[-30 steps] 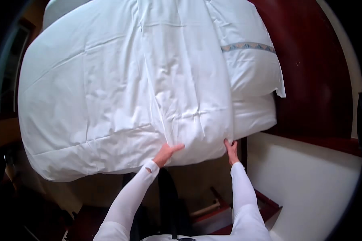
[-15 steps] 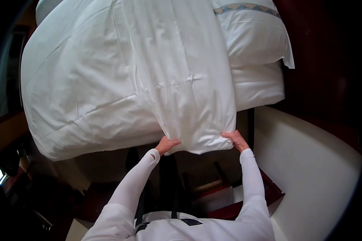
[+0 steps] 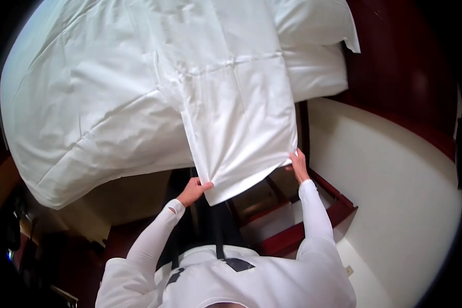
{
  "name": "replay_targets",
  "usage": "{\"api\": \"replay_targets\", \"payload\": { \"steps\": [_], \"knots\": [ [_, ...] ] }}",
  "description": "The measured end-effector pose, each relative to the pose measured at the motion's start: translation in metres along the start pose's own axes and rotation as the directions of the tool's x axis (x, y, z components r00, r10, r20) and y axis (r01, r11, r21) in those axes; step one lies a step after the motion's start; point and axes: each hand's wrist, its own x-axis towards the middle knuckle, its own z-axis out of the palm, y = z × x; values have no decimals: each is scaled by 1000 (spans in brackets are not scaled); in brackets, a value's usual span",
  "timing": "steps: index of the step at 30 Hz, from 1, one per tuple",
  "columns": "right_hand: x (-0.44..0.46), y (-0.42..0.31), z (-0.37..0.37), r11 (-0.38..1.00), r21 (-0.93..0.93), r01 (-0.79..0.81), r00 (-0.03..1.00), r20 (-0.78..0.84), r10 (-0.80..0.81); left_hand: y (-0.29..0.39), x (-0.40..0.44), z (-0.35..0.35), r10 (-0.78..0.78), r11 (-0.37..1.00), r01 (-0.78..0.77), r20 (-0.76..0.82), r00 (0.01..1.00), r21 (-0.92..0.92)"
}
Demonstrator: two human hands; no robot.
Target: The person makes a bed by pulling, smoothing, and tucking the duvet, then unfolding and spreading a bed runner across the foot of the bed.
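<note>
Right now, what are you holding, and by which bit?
The cloth, by its near end: left fingers at the left edge, near the corner; right fingers near the right corner.

A glossy dark red panel (image 3: 395, 66) filled the upper right, a faint sheen on it. Below its lower edge curved a plain off-white wall (image 3: 395, 190), shaded near the top, with a small beige fitting (image 3: 349, 270) low down. Dark red wooden furniture (image 3: 277, 245) with pale inner faces stood beside the wall. The left side lay dim, pricked by a small bluish light (image 3: 10, 254).
</note>
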Motion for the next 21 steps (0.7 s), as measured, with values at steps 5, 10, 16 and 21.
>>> {"api": "replay_targets", "payload": {
  "steps": [5, 10, 16, 21],
  "knots": [
    [61, 91, -10, 896, 428, -122, 990, -13, 142, 7, -15, 1, 62, 998, -61, 39, 997, -24],
    [-8, 73, 8, 957, -253, 139, 982, -90, -167, 6, -18, 5, 73, 997, -73, 6, 997, 6],
    [44, 84, 22, 592, 654, -471, 881, 317, 350, -9, -11, 16, 67, 990, -92, -222, 973, -106],
    [61, 101, -3, 481, 670, -566, 770, 221, 598, -22, 9, 33, -22, 971, -52, -307, 952, -232]
  ]
}}
